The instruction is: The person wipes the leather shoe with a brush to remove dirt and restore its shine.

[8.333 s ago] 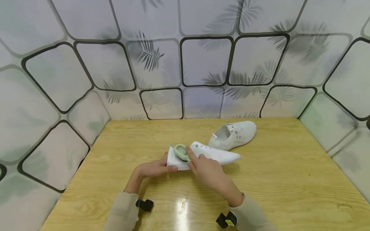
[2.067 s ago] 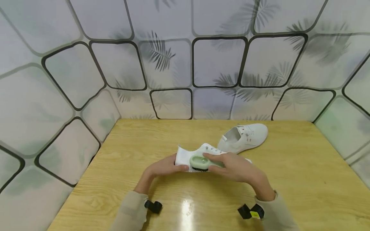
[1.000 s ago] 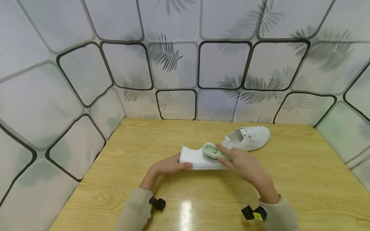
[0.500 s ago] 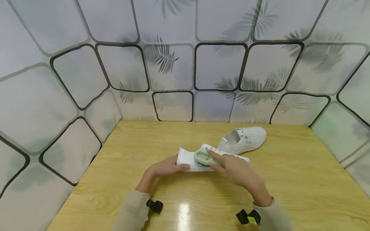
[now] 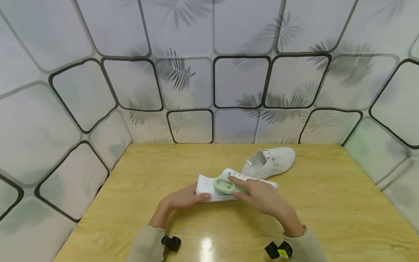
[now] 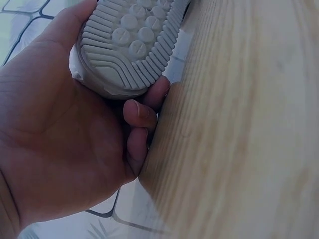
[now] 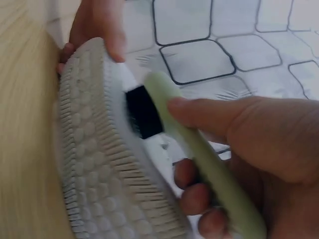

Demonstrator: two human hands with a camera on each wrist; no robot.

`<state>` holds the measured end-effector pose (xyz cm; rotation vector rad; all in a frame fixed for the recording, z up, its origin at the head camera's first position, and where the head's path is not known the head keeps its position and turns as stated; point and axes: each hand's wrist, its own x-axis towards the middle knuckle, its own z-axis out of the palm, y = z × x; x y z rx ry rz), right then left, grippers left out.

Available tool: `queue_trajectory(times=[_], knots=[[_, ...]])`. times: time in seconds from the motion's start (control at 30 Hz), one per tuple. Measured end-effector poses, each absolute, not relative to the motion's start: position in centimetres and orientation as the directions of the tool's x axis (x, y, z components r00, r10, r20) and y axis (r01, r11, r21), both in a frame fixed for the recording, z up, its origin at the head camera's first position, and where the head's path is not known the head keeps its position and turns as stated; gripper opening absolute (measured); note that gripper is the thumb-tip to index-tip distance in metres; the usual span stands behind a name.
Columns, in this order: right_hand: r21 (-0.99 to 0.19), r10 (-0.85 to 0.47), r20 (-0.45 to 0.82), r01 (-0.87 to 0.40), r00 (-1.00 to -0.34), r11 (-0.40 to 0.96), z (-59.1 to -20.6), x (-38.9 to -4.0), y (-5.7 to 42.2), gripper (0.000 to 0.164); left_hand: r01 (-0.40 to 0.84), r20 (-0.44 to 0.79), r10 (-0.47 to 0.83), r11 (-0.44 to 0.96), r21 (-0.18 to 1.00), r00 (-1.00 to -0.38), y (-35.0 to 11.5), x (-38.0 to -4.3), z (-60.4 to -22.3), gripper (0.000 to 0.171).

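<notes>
A white shoe (image 5: 205, 185) lies on its side in the head view, its toe to the right. My left hand (image 5: 183, 199) grips its heel, thumb along the sole edge. In the left wrist view the ridged, studded sole (image 6: 133, 37) shows above my curled fingers. My right hand (image 5: 262, 196) holds a pale green brush (image 5: 223, 186) by its handle, index finger stretched along its back. The right wrist view shows the brush's black bristles (image 7: 143, 112) against the shoe's side, just above the sole edge.
A second white shoe (image 5: 275, 162) stands behind and to the right, close to the held one. The wooden table (image 5: 147, 163) ends at a patterned wall covering (image 5: 183, 83) at the back and sides. Black wrist cameras (image 5: 171, 243) sit on both sleeves.
The brush, held throughout, has gone back and forth on the shoe's side: from near the heel opening, down to the sole edge, up toward the laces, then back down toward the heel.
</notes>
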<state>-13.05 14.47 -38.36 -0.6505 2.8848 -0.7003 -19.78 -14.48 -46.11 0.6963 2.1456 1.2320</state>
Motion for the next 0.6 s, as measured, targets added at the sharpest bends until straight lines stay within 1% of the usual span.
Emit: queue_trajectory(times=[0.07,0.17,0.3,0.37,0.4,0.43,0.53,0.6], knots=[[-0.441,-0.461,-0.001,-0.413,-0.887,0.796,-38.0,-13.0,15.2,0.051,0.159,-0.213,0.678,0.442,0.883,-0.703,-14.3,-19.9,-46.0,0.068],[-0.399,-0.445,0.010,-0.412,-0.895,0.819,-37.4,-12.8,16.5,0.050,0.156,-0.222,0.678,0.449,0.880,-0.700,-14.3,-20.0,-45.9,0.074],[-0.256,-0.414,0.134,-0.435,-0.901,0.864,-37.8,-12.8,16.2,0.049,0.149,-0.230,0.681,0.449,0.881,-0.695,-14.5,-20.0,-46.0,0.078],[-0.205,-0.423,0.194,-0.458,-0.885,0.865,-38.5,-12.9,15.2,0.050,0.148,-0.226,0.683,0.444,0.884,-0.695,-14.6,-20.0,-46.1,0.074],[-0.193,-0.437,0.203,-0.474,-0.876,0.859,-38.8,-12.9,14.7,0.050,0.149,-0.223,0.685,0.440,0.886,-0.693,-14.6,-20.0,-46.2,0.072],[-0.200,-0.455,0.201,-0.491,-0.867,0.848,-38.9,-12.9,14.2,0.050,0.151,-0.220,0.685,0.437,0.887,-0.695,-14.6,-20.0,-46.1,0.069],[-0.294,-0.493,0.125,-0.507,-0.861,0.811,-38.6,-12.5,13.7,0.051,0.150,-0.222,0.685,0.438,0.886,-0.694,-14.5,-20.1,-46.0,0.063],[-0.336,-0.491,0.079,-0.487,-0.868,0.806,-38.2,-12.3,14.1,0.050,0.152,-0.225,0.684,0.445,0.883,-0.694,-14.6,-20.1,-45.9,0.065]])
